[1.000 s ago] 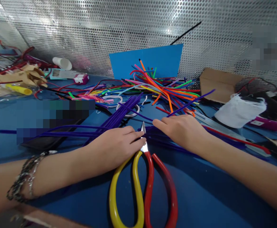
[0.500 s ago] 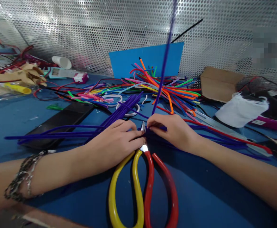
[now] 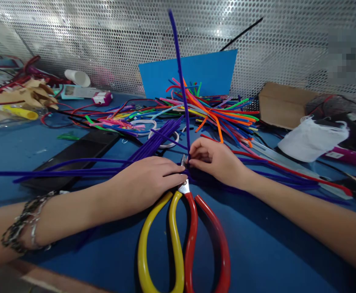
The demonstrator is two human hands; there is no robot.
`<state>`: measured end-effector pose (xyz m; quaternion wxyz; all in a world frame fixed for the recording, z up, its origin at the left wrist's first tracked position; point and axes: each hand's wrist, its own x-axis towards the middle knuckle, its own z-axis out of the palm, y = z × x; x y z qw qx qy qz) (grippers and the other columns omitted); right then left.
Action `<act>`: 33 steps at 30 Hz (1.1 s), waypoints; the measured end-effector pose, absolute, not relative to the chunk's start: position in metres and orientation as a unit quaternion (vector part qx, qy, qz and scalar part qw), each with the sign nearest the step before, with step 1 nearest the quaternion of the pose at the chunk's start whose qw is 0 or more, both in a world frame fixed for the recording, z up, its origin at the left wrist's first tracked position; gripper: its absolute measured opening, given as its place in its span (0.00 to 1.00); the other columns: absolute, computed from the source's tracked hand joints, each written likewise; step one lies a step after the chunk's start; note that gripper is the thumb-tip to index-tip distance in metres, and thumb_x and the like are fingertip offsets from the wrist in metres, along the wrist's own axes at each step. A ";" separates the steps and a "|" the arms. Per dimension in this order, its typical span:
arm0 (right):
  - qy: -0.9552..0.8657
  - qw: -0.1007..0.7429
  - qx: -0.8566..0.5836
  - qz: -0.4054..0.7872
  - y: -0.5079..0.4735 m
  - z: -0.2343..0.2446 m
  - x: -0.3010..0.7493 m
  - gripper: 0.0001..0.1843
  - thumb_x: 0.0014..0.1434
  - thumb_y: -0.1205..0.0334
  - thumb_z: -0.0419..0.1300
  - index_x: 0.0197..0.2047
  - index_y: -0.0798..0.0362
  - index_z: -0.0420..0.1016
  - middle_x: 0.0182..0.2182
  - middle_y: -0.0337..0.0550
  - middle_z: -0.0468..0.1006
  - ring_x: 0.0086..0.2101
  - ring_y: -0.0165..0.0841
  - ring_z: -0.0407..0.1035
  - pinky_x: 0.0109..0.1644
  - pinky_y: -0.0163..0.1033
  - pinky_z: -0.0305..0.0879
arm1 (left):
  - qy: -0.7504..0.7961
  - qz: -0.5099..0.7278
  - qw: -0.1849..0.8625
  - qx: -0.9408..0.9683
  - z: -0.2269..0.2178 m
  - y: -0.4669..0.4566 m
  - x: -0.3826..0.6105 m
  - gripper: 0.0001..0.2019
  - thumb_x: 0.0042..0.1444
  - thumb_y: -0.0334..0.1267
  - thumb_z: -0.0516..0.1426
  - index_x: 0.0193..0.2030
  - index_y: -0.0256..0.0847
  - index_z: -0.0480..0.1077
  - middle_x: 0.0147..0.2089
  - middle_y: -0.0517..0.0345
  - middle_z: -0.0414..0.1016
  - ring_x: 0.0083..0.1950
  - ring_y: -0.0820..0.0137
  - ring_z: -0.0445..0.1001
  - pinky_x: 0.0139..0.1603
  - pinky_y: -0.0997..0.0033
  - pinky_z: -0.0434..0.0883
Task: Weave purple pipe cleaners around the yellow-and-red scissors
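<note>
Your right hand (image 3: 219, 162) is closed in a pinch on the low end of an upright purple stem (image 3: 179, 61), which rises from your fingertips in front of the far panel. Your left hand (image 3: 149, 173) lies palm down just beside it, fingers stretched together over the scissors' blades; whether it grips anything underneath, you cannot tell from here. The scissors (image 3: 184, 187) point away from you between both hands, one handle loop yellow, the other red. Beyond your left hand, a purple bundle (image 3: 153, 146) slants away across a white ring (image 3: 174, 140), and more purple lengths run out to either side beneath your forearms.

The surface (image 3: 257, 236) is blue and crowded at the back with a multicoloured pile (image 3: 210, 112) of stems. Behind that a blue panel (image 3: 162, 77) leans near a perforated metal wall (image 3: 120, 36). To your right sit folded cardboard (image 3: 283, 106) and a white cloth item (image 3: 313, 138); at far left, crumpled brown paper (image 3: 28, 95) and a yellow tube (image 3: 21, 112).

A magenta box (image 3: 345, 155) at right bears a pale label; its print is too small for you to read.
</note>
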<state>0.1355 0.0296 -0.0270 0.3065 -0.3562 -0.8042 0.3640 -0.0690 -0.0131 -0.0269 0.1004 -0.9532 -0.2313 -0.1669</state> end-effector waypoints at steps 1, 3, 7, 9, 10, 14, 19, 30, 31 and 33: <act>-0.799 0.313 -0.357 0.369 0.029 -0.028 0.135 0.07 0.50 0.67 0.57 0.33 0.52 0.61 0.29 0.37 0.71 0.31 0.29 0.71 0.37 0.36 0.68 | -0.233 -0.165 0.103 -0.953 -0.027 -0.013 -0.069 0.11 0.60 0.29 0.50 0.45 0.39 0.72 0.46 0.52 0.75 0.47 0.67 0.73 0.48 0.65 0.71; -0.795 0.322 -0.357 0.371 0.029 -0.031 0.135 0.07 0.50 0.67 0.57 0.34 0.52 0.63 0.30 0.38 0.72 0.32 0.28 0.71 0.38 0.36 0.68 | -0.234 -0.163 0.108 -0.952 -0.027 -0.013 -0.069 0.11 0.60 0.29 0.50 0.45 0.39 0.72 0.46 0.52 0.75 0.46 0.67 0.73 0.47 0.66 0.71; -0.788 0.336 -0.356 0.374 0.028 -0.034 0.135 0.07 0.49 0.68 0.58 0.34 0.53 0.63 0.30 0.38 0.72 0.31 0.28 0.70 0.38 0.36 0.69 | -0.233 -0.162 0.116 -0.952 -0.027 -0.013 -0.068 0.11 0.60 0.28 0.51 0.44 0.39 0.72 0.46 0.52 0.75 0.46 0.67 0.73 0.47 0.66 0.71; -0.780 0.341 -0.362 0.380 0.028 -0.033 0.135 0.06 0.48 0.67 0.58 0.32 0.53 0.65 0.29 0.38 0.72 0.30 0.28 0.70 0.37 0.35 0.69 | -0.232 -0.162 0.117 -0.952 -0.026 -0.014 -0.067 0.11 0.60 0.28 0.51 0.44 0.38 0.72 0.46 0.52 0.75 0.46 0.67 0.73 0.48 0.66 0.71; -0.776 0.340 -0.366 0.384 0.028 -0.033 0.135 0.06 0.48 0.67 0.58 0.32 0.53 0.65 0.29 0.38 0.73 0.30 0.28 0.71 0.37 0.35 0.69 | -0.232 -0.162 0.118 -0.952 -0.026 -0.014 -0.067 0.11 0.60 0.28 0.51 0.44 0.38 0.72 0.46 0.52 0.75 0.46 0.67 0.73 0.48 0.66 0.71; -0.772 0.315 -0.386 0.395 0.027 -0.031 0.135 0.04 0.48 0.64 0.57 0.30 0.53 0.69 0.28 0.39 0.76 0.30 0.30 0.72 0.36 0.36 0.68 | -0.237 -0.157 0.120 -0.951 -0.025 -0.015 -0.067 0.11 0.60 0.28 0.50 0.45 0.38 0.72 0.47 0.52 0.75 0.46 0.67 0.73 0.48 0.66 0.71; -0.793 0.283 -0.387 0.376 0.030 -0.026 0.134 0.04 0.47 0.62 0.58 0.28 0.54 0.72 0.26 0.39 0.76 0.29 0.30 0.70 0.34 0.36 0.66 | -0.235 -0.157 0.115 -0.952 -0.024 -0.015 -0.068 0.11 0.60 0.29 0.50 0.44 0.39 0.72 0.46 0.53 0.75 0.45 0.66 0.73 0.45 0.66 0.72; -0.780 0.136 -0.424 0.440 0.046 -0.004 0.127 0.02 0.45 0.70 0.60 0.25 0.55 0.72 0.21 0.32 0.72 0.25 0.24 0.64 0.30 0.31 0.60 | -0.216 -0.158 0.118 -0.956 -0.025 -0.013 -0.068 0.10 0.60 0.29 0.51 0.45 0.36 0.72 0.45 0.53 0.75 0.45 0.67 0.71 0.47 0.67 0.70; -0.779 0.125 -0.427 0.443 0.046 -0.002 0.126 0.02 0.45 0.71 0.60 0.25 0.55 0.72 0.21 0.32 0.71 0.25 0.23 0.64 0.30 0.30 0.59 | -0.211 -0.156 0.121 -0.957 -0.025 -0.013 -0.068 0.10 0.60 0.29 0.51 0.45 0.35 0.72 0.45 0.53 0.75 0.44 0.67 0.71 0.46 0.67 0.70; -0.777 0.100 -0.429 0.449 0.047 0.001 0.124 0.03 0.45 0.71 0.59 0.24 0.55 0.71 0.20 0.31 0.71 0.24 0.23 0.64 0.29 0.30 0.60 | -0.206 -0.155 0.125 -0.958 -0.026 -0.012 -0.068 0.10 0.59 0.29 0.52 0.45 0.35 0.71 0.45 0.54 0.75 0.43 0.67 0.71 0.46 0.67 0.70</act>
